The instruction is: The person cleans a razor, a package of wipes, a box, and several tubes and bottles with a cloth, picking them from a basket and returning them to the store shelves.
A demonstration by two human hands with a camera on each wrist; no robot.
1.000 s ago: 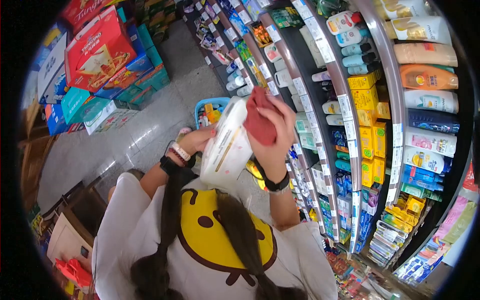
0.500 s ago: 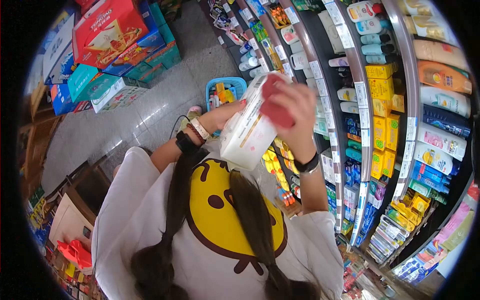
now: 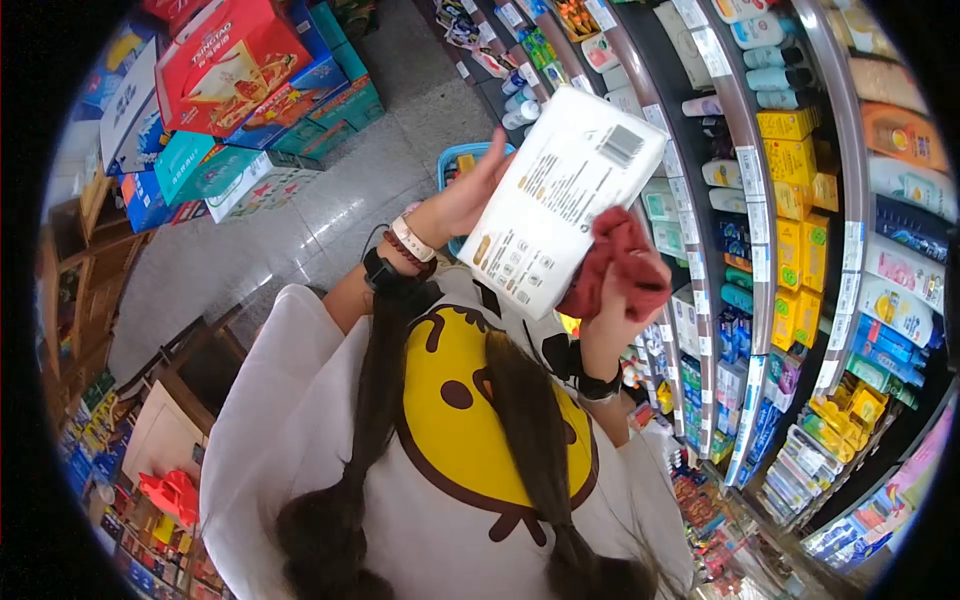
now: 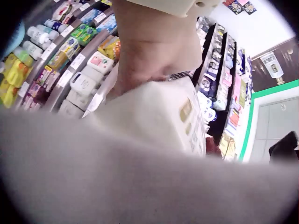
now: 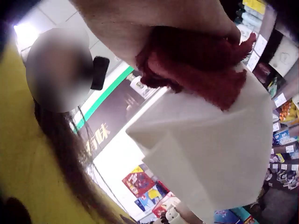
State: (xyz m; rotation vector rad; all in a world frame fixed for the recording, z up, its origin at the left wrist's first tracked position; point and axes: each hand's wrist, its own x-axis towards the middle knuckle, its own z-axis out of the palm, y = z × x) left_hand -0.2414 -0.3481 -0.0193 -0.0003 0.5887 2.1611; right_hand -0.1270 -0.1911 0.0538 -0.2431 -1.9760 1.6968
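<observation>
Packet (image 3: 555,190), white and printed, is sitting between your hands. Your left hand (image 3: 467,207) is meeting its nine o'clock edge, one digit pointing straight; the others are hiding, so I cannot tell if they are gripping. Your right hand (image 3: 608,325) is gripping the red cloth (image 3: 618,262), which is touching the packet around five o'clock. Shelves (image 3: 750,190) are standing at three o'clock; open floor (image 3: 240,280) is extending at nine.
</observation>
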